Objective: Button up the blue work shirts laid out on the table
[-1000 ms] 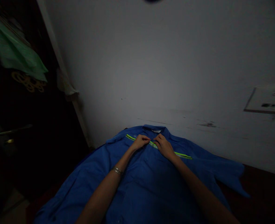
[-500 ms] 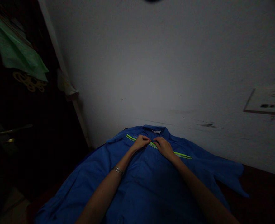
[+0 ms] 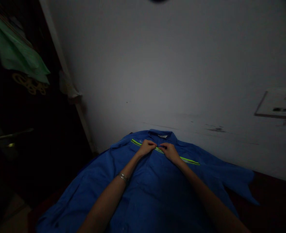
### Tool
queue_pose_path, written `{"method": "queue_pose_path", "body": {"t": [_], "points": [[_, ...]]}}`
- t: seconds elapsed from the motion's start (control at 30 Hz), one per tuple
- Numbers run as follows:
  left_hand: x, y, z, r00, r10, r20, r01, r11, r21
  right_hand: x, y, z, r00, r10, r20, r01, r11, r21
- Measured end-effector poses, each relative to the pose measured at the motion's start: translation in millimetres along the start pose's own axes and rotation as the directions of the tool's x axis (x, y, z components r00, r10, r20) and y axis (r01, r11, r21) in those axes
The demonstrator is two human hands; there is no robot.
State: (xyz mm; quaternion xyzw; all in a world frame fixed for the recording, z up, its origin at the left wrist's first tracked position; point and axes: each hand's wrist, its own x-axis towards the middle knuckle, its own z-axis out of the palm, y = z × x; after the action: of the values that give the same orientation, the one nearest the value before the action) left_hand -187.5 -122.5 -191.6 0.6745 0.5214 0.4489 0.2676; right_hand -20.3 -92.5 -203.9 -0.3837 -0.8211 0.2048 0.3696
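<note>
A blue work jacket (image 3: 147, 184) lies spread out with its collar toward the wall and a yellow-green reflective stripe (image 3: 190, 161) across the chest. At the middle of that stripe, just below the collar, my left hand (image 3: 147, 147) pinches the front edge of the jacket. Close beside it, my right hand (image 3: 170, 152) has its thumb and fingers curled onto the same front opening, gripping the cloth. The fingertips of both hands nearly meet. Any button or fastener between them is too small and dark to make out. A metal bracelet (image 3: 123, 177) circles my left wrist.
Behind the collar rises a pale wall (image 3: 143, 71) with a socket plate (image 3: 279, 105) at right. A dark door with a handle (image 3: 16, 133) stands at left, with a green cloth (image 3: 18, 48) hanging on it. A dark red surface (image 3: 274, 194) shows under the jacket.
My right-hand fingers have curled slightly closer at the jacket front. My left hand stays almost still, and the jacket keeps its place.
</note>
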Motion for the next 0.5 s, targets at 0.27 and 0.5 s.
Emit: {"method": "queue_pose_path", "body": {"t": [0.27,0.5], "points": [[1.7,-1.4,0.7,0.989,0.147,-0.007,-0.145,0.981,0.132,-3.1,-5.3,0.3,1.0,0.016,0.002,-0.016,0.992,-0.125],[1.1,5.7,-0.6,0.997,0.066,0.036,-0.068,0.995,0.073,-5.4,-5.9,-3.2,0.999,-0.033,-0.009,0.032,0.993,-0.11]]}}
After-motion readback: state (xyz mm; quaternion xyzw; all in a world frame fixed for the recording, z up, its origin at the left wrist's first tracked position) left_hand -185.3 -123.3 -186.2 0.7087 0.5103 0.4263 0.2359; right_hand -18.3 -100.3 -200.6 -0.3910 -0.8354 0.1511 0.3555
